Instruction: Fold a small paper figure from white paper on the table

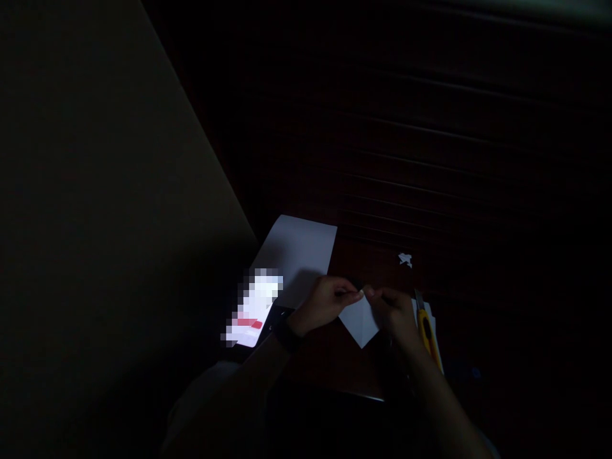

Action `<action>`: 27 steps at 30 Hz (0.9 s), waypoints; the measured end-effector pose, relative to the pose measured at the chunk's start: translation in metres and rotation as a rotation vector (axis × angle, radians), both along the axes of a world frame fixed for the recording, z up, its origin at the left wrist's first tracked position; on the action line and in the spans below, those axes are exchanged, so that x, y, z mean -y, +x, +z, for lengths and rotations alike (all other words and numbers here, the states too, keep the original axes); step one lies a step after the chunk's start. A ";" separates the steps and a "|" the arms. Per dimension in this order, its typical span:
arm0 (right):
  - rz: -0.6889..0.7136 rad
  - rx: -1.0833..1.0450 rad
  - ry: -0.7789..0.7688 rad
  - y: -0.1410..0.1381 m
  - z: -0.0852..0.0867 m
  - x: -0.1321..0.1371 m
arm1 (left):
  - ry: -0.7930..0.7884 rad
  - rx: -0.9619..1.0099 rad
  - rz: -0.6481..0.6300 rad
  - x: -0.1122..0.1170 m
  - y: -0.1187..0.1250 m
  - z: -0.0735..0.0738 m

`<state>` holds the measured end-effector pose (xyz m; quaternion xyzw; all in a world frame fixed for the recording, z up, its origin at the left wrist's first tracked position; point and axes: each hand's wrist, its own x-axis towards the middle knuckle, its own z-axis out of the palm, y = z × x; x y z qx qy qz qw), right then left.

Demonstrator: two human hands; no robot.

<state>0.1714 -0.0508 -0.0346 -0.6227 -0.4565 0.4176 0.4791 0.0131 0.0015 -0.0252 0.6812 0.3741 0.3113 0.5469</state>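
The scene is very dark. My left hand (325,305) and my right hand (396,313) meet at their fingertips, both pinching the top corner of a small folded white paper (359,325) that hangs point-down between them over a dark wooden table (363,255). A dark band circles my left wrist.
A larger white sheet (299,252) lies behind my left hand. A lit phone screen (253,309) sits to its left. A yellow utility knife (425,328) rests on paper right of my right hand. A small white scrap (405,259) lies farther back. A pale wall fills the left.
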 end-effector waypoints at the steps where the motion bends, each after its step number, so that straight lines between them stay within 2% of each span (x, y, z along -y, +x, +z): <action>1: 0.007 -0.003 0.010 0.000 0.000 0.000 | 0.005 -0.003 0.015 -0.001 0.000 -0.002; 5: 0.052 -0.031 0.007 0.001 0.002 -0.001 | 0.035 -0.034 0.056 -0.003 -0.002 -0.003; 11: 0.140 -0.109 -0.034 0.001 0.001 0.000 | 0.139 -0.093 0.032 0.000 0.000 0.002; 17: 0.210 -0.200 -0.113 0.006 0.015 0.000 | 0.162 -0.107 0.128 -0.001 -0.003 0.007; 23: 0.280 -0.254 -0.118 0.022 0.019 -0.001 | 0.096 -0.079 0.194 -0.015 -0.015 0.013; 27: 0.161 -0.322 -0.067 0.024 0.016 -0.002 | -0.039 -0.022 0.309 -0.019 -0.018 0.007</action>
